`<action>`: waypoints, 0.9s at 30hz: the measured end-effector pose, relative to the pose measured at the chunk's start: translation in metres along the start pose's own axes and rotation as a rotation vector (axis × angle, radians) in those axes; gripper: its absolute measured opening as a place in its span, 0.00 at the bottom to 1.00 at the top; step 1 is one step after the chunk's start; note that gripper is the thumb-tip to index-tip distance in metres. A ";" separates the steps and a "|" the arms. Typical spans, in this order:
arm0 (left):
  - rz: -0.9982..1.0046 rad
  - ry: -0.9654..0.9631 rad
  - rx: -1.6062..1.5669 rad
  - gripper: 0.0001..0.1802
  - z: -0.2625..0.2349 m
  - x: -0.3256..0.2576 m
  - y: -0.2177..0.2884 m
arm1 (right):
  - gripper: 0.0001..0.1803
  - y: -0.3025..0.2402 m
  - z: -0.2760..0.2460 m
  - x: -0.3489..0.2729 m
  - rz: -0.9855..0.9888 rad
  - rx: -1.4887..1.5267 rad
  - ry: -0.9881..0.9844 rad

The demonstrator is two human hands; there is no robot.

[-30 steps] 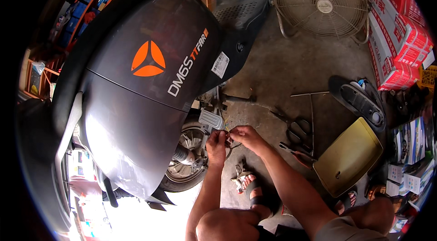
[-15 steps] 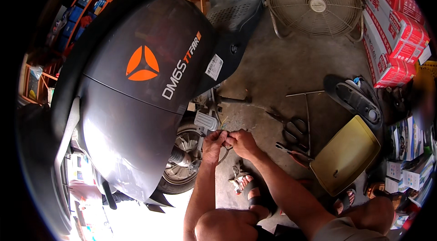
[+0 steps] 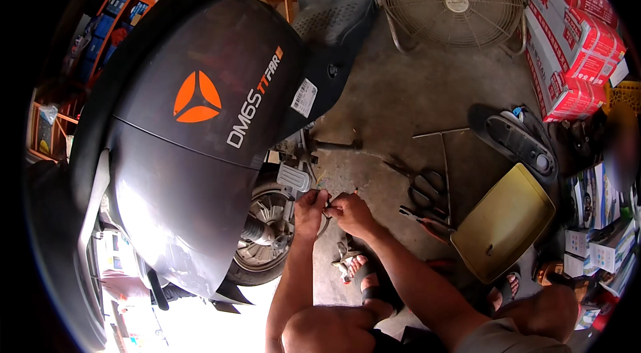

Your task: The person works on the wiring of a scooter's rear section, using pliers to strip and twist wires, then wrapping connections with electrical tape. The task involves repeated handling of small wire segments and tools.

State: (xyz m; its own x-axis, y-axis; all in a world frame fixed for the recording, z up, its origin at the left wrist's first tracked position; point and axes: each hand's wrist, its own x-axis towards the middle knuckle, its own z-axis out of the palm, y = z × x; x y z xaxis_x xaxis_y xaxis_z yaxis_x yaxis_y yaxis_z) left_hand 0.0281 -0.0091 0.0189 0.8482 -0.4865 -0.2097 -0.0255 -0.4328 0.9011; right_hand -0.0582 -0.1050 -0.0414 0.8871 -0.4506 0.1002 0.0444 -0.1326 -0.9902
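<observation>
Close together beside the scooter's rear wheel [image 3: 267, 256], both my hands are closed on a thin dark cable [image 3: 326, 226]. My left hand [image 3: 309, 214] pinches it on the wheel side. Opposite it, my right hand [image 3: 352, 214] pinches with thumb and forefinger. A thin yellowish wire end [image 3: 322, 178] sticks up above the fingers, and the cable curves down below them. The exact spot being gripped is mostly hidden by the fingers. The dark grey electric scooter [image 3: 200, 113] fills the left, its grey footrest [image 3: 294, 178] just above my left hand.
Right of my hands lie black-handled scissors [image 3: 427, 187], red-handled pliers [image 3: 427, 223], a T-shaped metal rod [image 3: 446, 166] and a yellow tray [image 3: 504, 223]. Farther off are a black plastic cover [image 3: 514, 143], a floor fan [image 3: 454, 3] and red-white boxes [image 3: 577, 53].
The view has shifted slightly, so the scene sits a little to the left. My fingers have changed position on the cable, with my right hand a little lower and its fingers more spread.
</observation>
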 end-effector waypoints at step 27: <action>-0.194 0.052 -0.102 0.08 -0.013 -0.021 0.006 | 0.10 0.002 -0.022 0.018 0.081 0.333 0.053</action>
State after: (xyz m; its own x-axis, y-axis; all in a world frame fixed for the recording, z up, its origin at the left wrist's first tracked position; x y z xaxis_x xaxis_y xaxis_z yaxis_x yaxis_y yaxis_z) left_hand 0.0172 0.0084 0.0336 0.8582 -0.3603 -0.3657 0.1927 -0.4342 0.8800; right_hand -0.0529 -0.1330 -0.0397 0.8693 -0.4939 0.0163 0.1302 0.1972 -0.9717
